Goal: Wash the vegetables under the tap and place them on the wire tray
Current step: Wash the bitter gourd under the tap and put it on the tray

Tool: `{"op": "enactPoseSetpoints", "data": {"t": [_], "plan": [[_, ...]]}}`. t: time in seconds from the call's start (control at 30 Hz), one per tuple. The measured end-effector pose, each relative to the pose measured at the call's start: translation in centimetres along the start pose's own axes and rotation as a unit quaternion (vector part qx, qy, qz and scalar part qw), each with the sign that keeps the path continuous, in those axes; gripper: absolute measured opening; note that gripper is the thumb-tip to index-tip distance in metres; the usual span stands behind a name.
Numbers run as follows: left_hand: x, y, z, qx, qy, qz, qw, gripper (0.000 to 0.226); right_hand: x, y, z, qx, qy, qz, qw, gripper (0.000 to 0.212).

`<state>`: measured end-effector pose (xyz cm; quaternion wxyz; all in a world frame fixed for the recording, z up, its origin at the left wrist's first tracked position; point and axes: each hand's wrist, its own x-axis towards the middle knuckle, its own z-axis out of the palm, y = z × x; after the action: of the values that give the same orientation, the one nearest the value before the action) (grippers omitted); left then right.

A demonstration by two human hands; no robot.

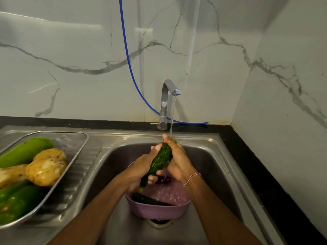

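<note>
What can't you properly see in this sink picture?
All in the head view:
1. wire tray: left part cut off by the picture edge.
2. cucumber: partly covered by the left hand and right hand.
3. purple bowl: contents blurred by churning water.
4. drain: mostly hidden behind the bowl.

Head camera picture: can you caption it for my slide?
Left hand and right hand hold a green vegetable under the running tap, over a purple basket in the sink.

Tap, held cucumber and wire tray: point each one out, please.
tap (175, 92): head view, on the spout tip.
cucumber (160, 161): head view, mid-body, between the hands.
wire tray (74, 141): head view, bare mesh near the far corner.
</note>
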<state>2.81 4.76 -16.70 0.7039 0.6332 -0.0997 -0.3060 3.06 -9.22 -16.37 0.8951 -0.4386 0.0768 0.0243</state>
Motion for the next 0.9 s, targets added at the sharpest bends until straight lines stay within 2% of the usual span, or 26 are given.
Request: {"op": "enactPoseSetpoints", "data": {"t": [0.13, 0.2, 0.27, 0.33, 0.4, 0.47, 0.5, 0.6, 0.63, 0.7, 0.8, 0.83, 0.9], "plan": [[0.2, 0.3, -0.6, -0.147, -0.017, -0.024, 0.989, 0.071, -0.1, 0.5, -0.4, 0.008, -0.102, -0.009, 0.995, 0.033], [0.3, 0.2, -0.9, -0.152, -0.008, -0.021, 0.988, 0.071, -0.3, 0.7, -0.6, 0.011, -0.105, -0.011, 0.994, 0.036], [0.4, 0.0, -0.8, -0.114, 0.012, -0.020, 0.993, 0.071, 0.1, 1.3, -0.5, -0.041, -0.033, -0.019, 0.998, 0.037], [0.5, -0.4, -0.2, -0.035, 0.039, -0.005, 0.999, 0.072, 0.9, 2.2, -0.2, -0.098, 0.089, -0.015, 0.991, 0.040], [0.9, -0.9, 0.7, 0.043, 0.047, 0.008, 0.998, 0.077, 1.3, 2.5, 0.1, -0.080, 0.172, -0.004, 0.982, 0.044], [1.2, -1.2, 1.3, 0.098, 0.044, 0.027, 0.994, 0.081, 1.3, 1.9, 0.0, -0.026, 0.193, 0.007, 0.981, 0.056], [1.5, -1.4, 1.3, 0.122, 0.046, 0.035, 0.991, 0.075, 1.2, 1.4, -0.1, -0.006, 0.205, 0.007, 0.979, 0.062], [1.8, -2.0, 1.3, 0.174, 0.058, 0.044, 0.982, 0.036, 1.7, 0.7, -1.2, 0.017, 0.240, -0.005, 0.971, 0.067], [1.9, -2.2, 1.4, 0.178, 0.072, 0.043, 0.980, 0.032, 1.6, 0.8, -1.3, 0.006, 0.229, 0.000, 0.973, 0.062], [2.0, -2.0, 1.6, 0.099, 0.092, 0.059, 0.989, 0.028, 1.4, 1.1, -1.3, -0.034, 0.158, -0.007, 0.987, 0.045], [2.1, -0.9, 1.6, -0.060, 0.091, 0.074, 0.991, 0.035, 0.7, 1.3, -0.7, -0.061, 0.040, -0.037, 0.997, 0.056], [2.0, -0.7, 1.4, -0.087, 0.090, 0.068, 0.990, 0.036, 0.6, 1.5, -0.5, -0.061, 0.035, -0.042, 0.997, 0.056], [1.9, -0.8, 1.2, -0.101, 0.070, 0.041, 0.992, 0.032, 0.6, 1.8, -0.1, -0.090, 0.080, -0.050, 0.991, 0.049]]}}
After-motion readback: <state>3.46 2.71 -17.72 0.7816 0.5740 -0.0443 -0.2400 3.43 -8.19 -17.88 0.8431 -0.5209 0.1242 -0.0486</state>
